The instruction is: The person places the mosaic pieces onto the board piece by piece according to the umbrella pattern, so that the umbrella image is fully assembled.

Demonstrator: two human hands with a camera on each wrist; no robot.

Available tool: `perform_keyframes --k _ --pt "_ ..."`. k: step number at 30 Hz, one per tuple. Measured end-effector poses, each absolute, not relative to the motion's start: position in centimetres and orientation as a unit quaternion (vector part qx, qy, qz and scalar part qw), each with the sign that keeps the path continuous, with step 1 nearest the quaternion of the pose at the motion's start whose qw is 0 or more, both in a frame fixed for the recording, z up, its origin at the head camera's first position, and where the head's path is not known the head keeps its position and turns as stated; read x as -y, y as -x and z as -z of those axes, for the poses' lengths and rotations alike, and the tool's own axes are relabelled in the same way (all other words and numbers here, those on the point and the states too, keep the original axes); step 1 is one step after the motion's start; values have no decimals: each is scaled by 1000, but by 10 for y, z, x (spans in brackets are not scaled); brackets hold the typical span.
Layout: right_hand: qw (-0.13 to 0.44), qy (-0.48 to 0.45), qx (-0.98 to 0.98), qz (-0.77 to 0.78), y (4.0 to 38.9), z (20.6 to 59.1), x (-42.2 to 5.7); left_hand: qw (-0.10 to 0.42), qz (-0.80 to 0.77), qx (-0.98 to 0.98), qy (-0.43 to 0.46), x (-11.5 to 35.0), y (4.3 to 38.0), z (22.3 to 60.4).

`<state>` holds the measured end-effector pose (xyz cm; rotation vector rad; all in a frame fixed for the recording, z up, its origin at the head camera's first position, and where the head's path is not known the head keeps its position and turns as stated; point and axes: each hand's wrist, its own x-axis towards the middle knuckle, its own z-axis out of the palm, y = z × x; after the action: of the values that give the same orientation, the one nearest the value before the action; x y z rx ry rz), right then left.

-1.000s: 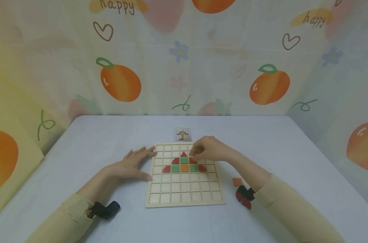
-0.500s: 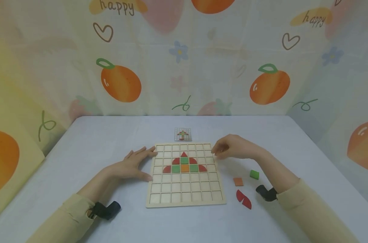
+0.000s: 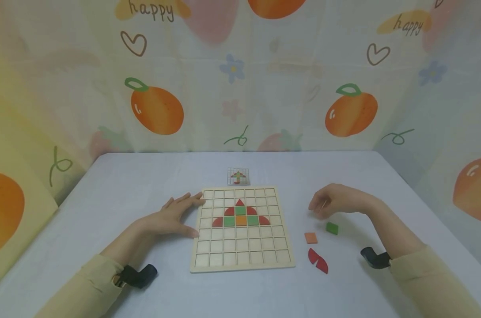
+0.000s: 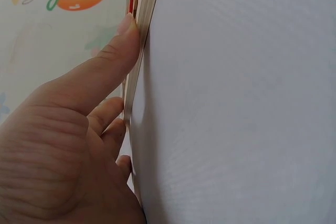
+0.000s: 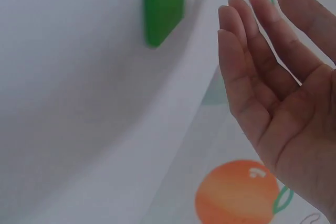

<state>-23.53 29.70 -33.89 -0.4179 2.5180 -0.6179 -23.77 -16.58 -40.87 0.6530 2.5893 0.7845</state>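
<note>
Rightward, away from the grid board in the lower centre of the head view, the right hand has moved to near the green piece, its fingers loosely bent and empty. Left of centre, the left hand, fingers spread, still touches the board's left edge. An orange square and two red pieces lie on the bench, lower right.

Wht tbl, bd, card, loose pcs (orng, grn, red)
</note>
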Motion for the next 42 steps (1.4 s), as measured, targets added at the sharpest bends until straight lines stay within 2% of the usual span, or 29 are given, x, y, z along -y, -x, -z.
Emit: perform_keyframes --k 8,16,42 --pt "271 127 -928 220 230 353 -330 180 -275 -916 -230 166 237 409" --pt "292 88 -924 231 225 363 -343 179 -281 -914 -229 166 236 408" --pt "239 111 -944 198 215 364 -328 182 -277 -918 -219 165 236 407"
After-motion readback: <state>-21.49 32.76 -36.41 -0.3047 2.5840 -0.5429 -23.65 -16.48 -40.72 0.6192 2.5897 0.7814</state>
